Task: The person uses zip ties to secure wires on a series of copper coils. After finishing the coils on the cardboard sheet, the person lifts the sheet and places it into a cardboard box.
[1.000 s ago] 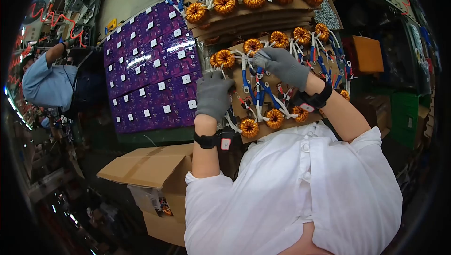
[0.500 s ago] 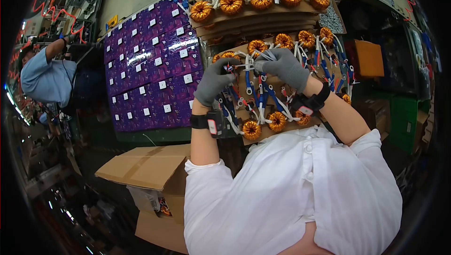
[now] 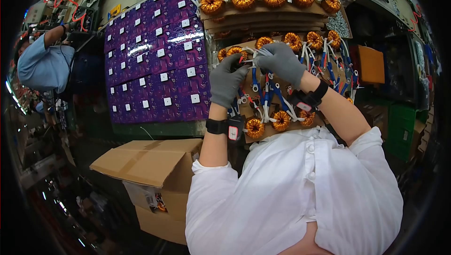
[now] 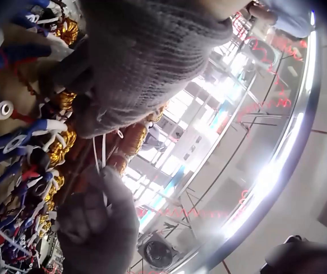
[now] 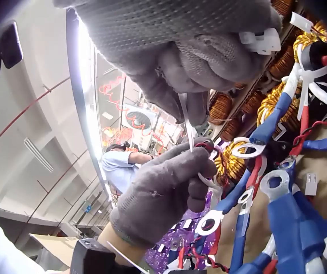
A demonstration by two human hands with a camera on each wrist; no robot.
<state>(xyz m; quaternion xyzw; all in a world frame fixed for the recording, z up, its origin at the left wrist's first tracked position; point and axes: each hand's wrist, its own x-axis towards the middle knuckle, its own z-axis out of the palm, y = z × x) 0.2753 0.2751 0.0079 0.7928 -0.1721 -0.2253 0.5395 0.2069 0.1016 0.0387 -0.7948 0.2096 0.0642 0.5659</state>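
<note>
Both hands wear grey gloves. My left hand (image 3: 226,82) pinches a thin red and black wire (image 5: 205,146) together with one end of a white cable tie (image 5: 187,121). My right hand (image 3: 283,64) faces it closely and grips the other end of that tie. More white ties sit in the right fist, their square heads (image 5: 261,42) sticking out of it. Copper-wound ring coils (image 3: 255,127) lie in rows on cardboard around the hands, with blue-sleeved leads (image 5: 260,134) ending in ring lugs. In the left wrist view the glove hides most of the pinch.
To the left lie purple circuit boards (image 3: 155,83) with white square parts. Behind the hands stands a stack of cardboard layers (image 3: 263,23) with more coils on top. An open carton (image 3: 141,161) is at the lower left. Another person (image 3: 47,67) works at the far left.
My left hand has come up from beside the near coils and turned to pinch the wire and tie close to the right hand. The right hand stays nearly in place, keeping its ties.
</note>
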